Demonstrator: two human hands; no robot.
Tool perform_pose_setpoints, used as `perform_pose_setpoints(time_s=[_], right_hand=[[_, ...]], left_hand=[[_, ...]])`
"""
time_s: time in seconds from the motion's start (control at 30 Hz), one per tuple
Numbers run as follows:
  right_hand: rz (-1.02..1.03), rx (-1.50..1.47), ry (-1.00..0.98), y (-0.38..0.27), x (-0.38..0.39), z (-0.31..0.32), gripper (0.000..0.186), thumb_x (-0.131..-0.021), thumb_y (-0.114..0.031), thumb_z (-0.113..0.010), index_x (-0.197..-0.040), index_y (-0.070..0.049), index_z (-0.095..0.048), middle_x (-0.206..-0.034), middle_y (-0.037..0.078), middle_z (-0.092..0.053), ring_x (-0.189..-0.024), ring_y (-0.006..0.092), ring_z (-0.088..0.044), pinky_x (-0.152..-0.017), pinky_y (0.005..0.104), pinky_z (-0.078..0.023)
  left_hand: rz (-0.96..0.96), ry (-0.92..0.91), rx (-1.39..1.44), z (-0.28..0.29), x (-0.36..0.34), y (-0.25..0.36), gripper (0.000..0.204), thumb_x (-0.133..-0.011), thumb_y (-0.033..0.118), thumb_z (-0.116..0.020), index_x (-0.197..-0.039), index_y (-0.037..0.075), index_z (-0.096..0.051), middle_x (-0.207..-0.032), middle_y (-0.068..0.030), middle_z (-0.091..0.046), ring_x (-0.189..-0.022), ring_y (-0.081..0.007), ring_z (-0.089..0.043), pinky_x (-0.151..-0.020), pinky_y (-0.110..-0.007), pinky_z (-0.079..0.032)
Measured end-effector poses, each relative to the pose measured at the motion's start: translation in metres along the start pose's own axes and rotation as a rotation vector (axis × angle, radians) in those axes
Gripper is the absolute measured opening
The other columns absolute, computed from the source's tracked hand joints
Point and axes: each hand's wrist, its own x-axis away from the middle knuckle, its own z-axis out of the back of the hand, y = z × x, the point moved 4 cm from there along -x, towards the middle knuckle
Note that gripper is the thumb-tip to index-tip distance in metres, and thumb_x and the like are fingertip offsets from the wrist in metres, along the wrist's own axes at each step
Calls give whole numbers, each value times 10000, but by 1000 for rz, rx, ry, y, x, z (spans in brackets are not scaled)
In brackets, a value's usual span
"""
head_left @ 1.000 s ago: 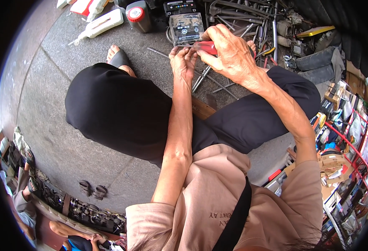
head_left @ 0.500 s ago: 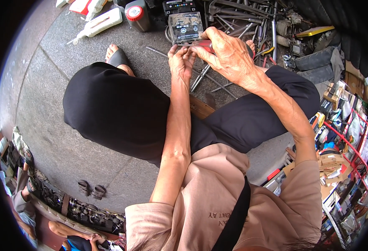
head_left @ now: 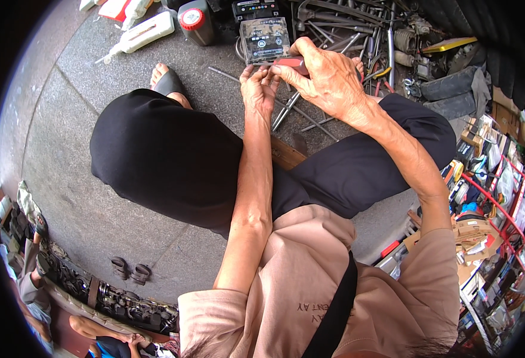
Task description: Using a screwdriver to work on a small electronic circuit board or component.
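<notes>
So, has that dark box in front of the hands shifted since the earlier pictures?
No. The dark box keeps its place right of the red-capped jug; both just slid slightly up-left in the picture together.

Ahead of me on the grey floor, a white bottle with a thin nozzle lies near a dark jug with a red cap. Farther right I see a heap of metal tools and a flat yellow piece, then cardboard beside a red rail. Behind my left side, dark sandals sit near dark metal parts, with a person beyond.
</notes>
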Motion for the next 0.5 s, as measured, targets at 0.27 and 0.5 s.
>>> perform_pose_setpoints(time_s=[0.27, 0.5], right_hand=[[186, 41, 166, -1, 3, 5, 297, -781, -241, -617, -950, -22, -509, -869, 139, -610, -735, 308, -620, -631, 374, -482], [11, 65, 111, -4, -1, 10, 269, -779, -246, -587, -882, -12, -503, -722, 154, -603, -658, 305, -616, -597, 406, -480]], left_hand=[[-11, 31, -33, -3, 2, -2, 597, -713, -82, -521, -1204, 105, -238, -1024, -148, -516, -831, -273, -604, -671, -383, -497], [17, -3, -43, -1, 2, -1, 586, -715, -80, -516, -1198, 101, -239, -1049, -160, -506, -852, -283, -607, -661, -379, -497]])
